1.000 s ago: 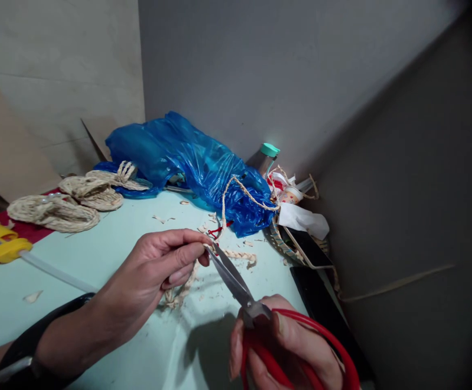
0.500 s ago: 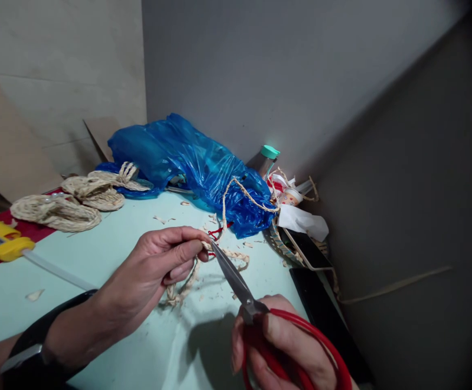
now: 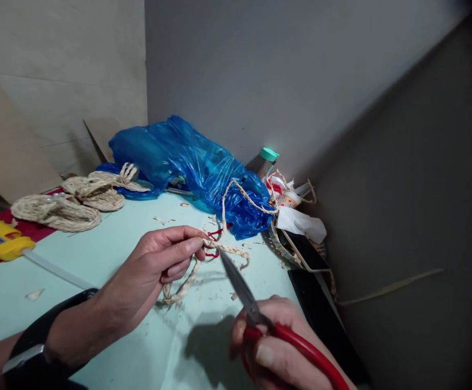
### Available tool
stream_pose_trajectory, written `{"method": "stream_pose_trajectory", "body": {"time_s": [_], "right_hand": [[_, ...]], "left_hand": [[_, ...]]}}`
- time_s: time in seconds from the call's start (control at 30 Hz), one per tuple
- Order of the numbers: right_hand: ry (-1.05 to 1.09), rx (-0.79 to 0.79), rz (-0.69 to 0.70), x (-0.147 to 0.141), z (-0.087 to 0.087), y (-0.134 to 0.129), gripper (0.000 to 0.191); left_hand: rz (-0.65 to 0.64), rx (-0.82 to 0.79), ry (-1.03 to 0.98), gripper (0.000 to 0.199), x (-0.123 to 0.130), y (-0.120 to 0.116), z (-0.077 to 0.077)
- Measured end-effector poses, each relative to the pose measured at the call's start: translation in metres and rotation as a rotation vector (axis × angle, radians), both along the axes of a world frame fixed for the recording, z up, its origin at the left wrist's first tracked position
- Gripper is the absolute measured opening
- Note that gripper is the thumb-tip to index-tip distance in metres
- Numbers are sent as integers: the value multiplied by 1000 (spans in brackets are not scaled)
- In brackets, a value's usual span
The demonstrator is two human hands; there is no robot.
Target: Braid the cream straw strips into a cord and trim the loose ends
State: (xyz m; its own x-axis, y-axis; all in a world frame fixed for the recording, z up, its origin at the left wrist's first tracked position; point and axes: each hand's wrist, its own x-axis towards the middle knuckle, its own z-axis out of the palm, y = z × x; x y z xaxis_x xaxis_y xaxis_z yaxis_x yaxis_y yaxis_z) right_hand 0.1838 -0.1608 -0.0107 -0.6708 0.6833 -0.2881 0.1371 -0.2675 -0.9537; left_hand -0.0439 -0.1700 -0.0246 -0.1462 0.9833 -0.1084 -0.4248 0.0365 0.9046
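My left hand point(image 3: 166, 257) pinches a pale braided straw cord point(image 3: 230, 250) between thumb and forefinger. One stretch of the cord hangs in a loop below the fingers, and another rises onto a blue plastic bag. Red cord point(image 3: 215, 234) shows beside the pinched spot. My right hand point(image 3: 288, 341) is closed around the red handles of a pair of scissors point(image 3: 236, 279). Their blades look closed, and the tips point up toward the braid, just right of my left fingertips and a little apart from them.
A blue plastic bag point(image 3: 195, 162) lies across the back of the pale table. Coiled straw braids point(image 3: 57, 211) and a yellow glue gun point(image 3: 0, 238) sit at left. At right are a green-capped bottle point(image 3: 269, 154), white paper point(image 3: 301, 223) and a black flat object point(image 3: 317, 319). Straw scraps are scattered around.
The scissors have drawn back slightly down and right, so their tips have left my left fingertips. My left hand keeps its pinch on the braid, almost unmoved.
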Motion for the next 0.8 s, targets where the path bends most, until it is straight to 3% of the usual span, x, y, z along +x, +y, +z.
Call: {"method": "stream_pose_trajectory", "body": {"time_s": [0.07, 0.13, 0.2, 0.27, 0.5, 0.67, 0.8], "right_hand": [[-26, 178, -49, -1, 3, 7, 41], [-30, 300, -194, -3, 5, 14, 39], [-20, 339, -374, -6, 5, 17, 38], [11, 359, -457, -9, 3, 18, 39], [28, 659, -398, -20, -10, 16, 33], [-6, 841, -348, -23, -14, 17, 31], [-73, 979, -315, -22, -18, 14, 45]], "left_hand": [[-24, -15, 36, 13, 1, 1, -1], [-42, -33, 86, 15, 2, 0, -1], [-59, -45, 150, 17, 5, -2, -1], [-75, -52, 226, 20, 7, -5, -2], [-149, 29, 524, 23, 15, -5, -6], [-146, 59, 609, 19, 21, -5, -9], [-162, 103, 638, 22, 22, -5, -8]]}}
